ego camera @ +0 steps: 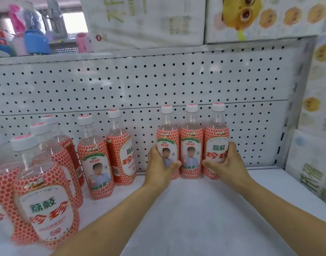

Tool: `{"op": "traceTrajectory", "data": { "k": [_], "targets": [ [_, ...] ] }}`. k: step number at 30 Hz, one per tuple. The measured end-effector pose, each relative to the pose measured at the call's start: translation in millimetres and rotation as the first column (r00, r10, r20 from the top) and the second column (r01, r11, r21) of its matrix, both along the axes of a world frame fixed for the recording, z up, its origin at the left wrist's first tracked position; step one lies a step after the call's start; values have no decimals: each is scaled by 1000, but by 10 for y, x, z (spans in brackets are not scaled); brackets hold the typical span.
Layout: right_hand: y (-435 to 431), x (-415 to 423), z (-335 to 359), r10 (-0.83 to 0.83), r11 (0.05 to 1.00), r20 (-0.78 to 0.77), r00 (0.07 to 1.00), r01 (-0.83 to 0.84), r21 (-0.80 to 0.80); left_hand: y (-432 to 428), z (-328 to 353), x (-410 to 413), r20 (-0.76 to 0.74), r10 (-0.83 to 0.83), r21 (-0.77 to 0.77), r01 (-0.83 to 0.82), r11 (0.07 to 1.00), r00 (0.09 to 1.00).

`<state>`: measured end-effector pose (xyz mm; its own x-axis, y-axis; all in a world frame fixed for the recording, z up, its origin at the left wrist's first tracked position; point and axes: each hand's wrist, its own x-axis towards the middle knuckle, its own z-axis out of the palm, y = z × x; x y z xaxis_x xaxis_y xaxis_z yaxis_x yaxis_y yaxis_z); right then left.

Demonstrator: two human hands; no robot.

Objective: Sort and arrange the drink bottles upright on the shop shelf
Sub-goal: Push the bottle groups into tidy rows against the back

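The bottles (pixel 191 145) wear red labels with a white honeycomb dot pattern, green and red lettering on white ovals, and white caps (pixel 191 107) topped pink. The back panel (pixel 121 85) is pale grey, dotted with black holes. The shelf (pixel 204 209) is white.

Two bare forearms, ours, reaching forward and converging toward the back of the view. Left hand (pixel 159 166): palm turned inward to the right, thumb lying across the front of what it grips, fingers wrapped out of sight behind; closed in a firm clasp. Right hand (pixel 227 163): palm turned inward to the left, thumb pointing left across the front, fingers curled around the far side; likewise closed. Wrists straight, both at one height, hands well apart.
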<state>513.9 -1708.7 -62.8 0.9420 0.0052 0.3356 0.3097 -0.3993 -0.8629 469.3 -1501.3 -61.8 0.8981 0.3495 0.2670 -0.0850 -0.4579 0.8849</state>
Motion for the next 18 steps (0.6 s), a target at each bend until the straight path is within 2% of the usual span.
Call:
{"op": "traceTrajectory", "data": {
  "k": [8, 18],
  "targets": [
    [-85, 72, -28, -5, 1000, 30, 1000, 5, -22, -52, -98, 59, 69, 91, 95, -98, 991, 993],
    [-42, 102, -19, -20, 999, 16, 1000, 21, -34, -28, -26, -20, 47, 30, 115, -35, 993, 998]
  ]
}}
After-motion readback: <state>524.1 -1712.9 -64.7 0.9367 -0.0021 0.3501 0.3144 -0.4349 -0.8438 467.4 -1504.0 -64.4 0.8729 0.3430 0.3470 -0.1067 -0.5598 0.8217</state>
